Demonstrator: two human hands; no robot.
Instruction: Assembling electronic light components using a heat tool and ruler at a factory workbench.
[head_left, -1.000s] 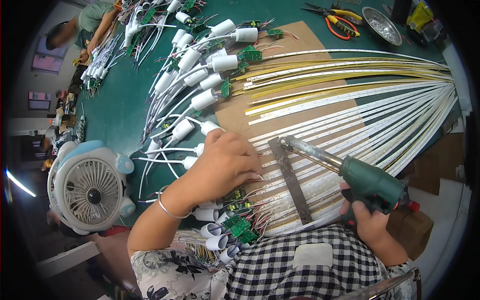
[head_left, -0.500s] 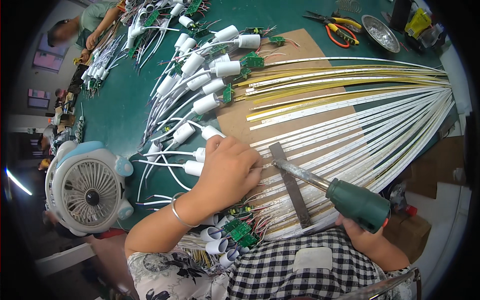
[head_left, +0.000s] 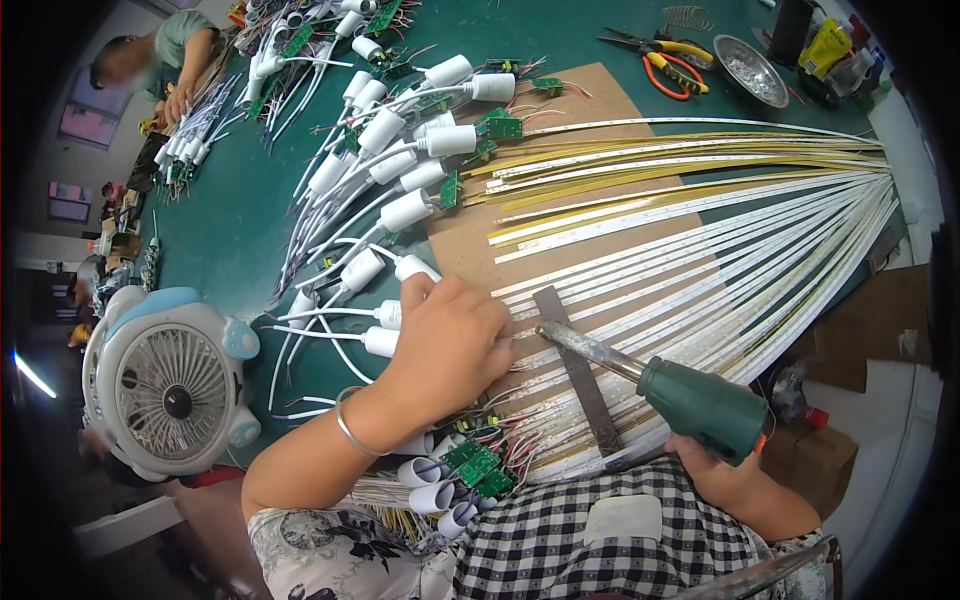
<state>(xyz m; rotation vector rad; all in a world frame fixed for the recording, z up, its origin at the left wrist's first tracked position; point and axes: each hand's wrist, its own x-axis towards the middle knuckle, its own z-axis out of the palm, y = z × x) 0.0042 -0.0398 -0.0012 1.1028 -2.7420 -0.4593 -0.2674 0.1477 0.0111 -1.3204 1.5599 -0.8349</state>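
Observation:
My right hand (head_left: 698, 462) is wrapped round the green handle of a soldering iron (head_left: 705, 408). Its metal tip points left and rests just past a dark flat bar (head_left: 582, 385), close to the ends of the LED strips (head_left: 640, 285) and my left fingertips. My left hand (head_left: 455, 335) is closed over the left ends of those strips, beside white tube end caps (head_left: 382, 341) with wires. Its fingertips face away, and what they pinch is hidden. Below my left wrist lie green circuit boards (head_left: 478, 465) with thin red and white wires.
A brown board (head_left: 590, 100) lies under the strips on the green table (head_left: 235, 230). More white end caps (head_left: 450, 140) with boards are heaped beyond my left hand. A fan (head_left: 175, 395) stands left; pliers (head_left: 672, 70) and a metal dish (head_left: 750, 70) lie far right. Another person (head_left: 185, 50) works far left.
The whole view has shifted slightly to the left. Against the strips, both hands and the soldering iron have hardly moved.

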